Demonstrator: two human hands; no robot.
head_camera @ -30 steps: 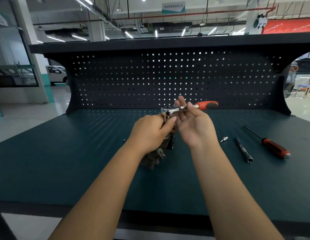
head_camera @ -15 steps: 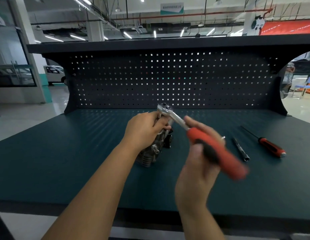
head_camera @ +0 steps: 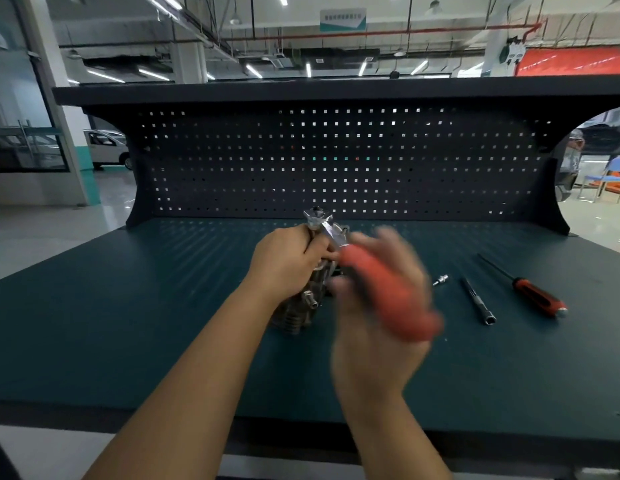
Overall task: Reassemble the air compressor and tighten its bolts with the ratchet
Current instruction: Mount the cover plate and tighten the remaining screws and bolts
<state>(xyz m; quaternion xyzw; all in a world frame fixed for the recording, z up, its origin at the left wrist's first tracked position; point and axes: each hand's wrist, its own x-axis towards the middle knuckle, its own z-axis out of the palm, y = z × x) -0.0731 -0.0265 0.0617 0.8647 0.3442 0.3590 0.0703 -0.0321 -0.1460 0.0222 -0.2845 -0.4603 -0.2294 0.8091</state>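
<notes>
The small finned metal air compressor (head_camera: 296,315) stands on the dark green bench, mostly hidden behind my left hand (head_camera: 287,265), which grips its upper part. The ratchet (head_camera: 381,292) has a chrome head above the compressor's top and a red and black handle slanting toward me. My right hand (head_camera: 377,317) grips that handle and is blurred by motion.
To the right on the bench top (head_camera: 128,323) lie a small silver fitting (head_camera: 440,280), a slim socket extension bar (head_camera: 478,301) and a red-handled screwdriver (head_camera: 540,301). A perforated back panel (head_camera: 336,161) rises behind the bench.
My right hand slid from the ratchet's head down to its red handle and swung the handle round toward me, then further left. My left hand stayed on the compressor.
</notes>
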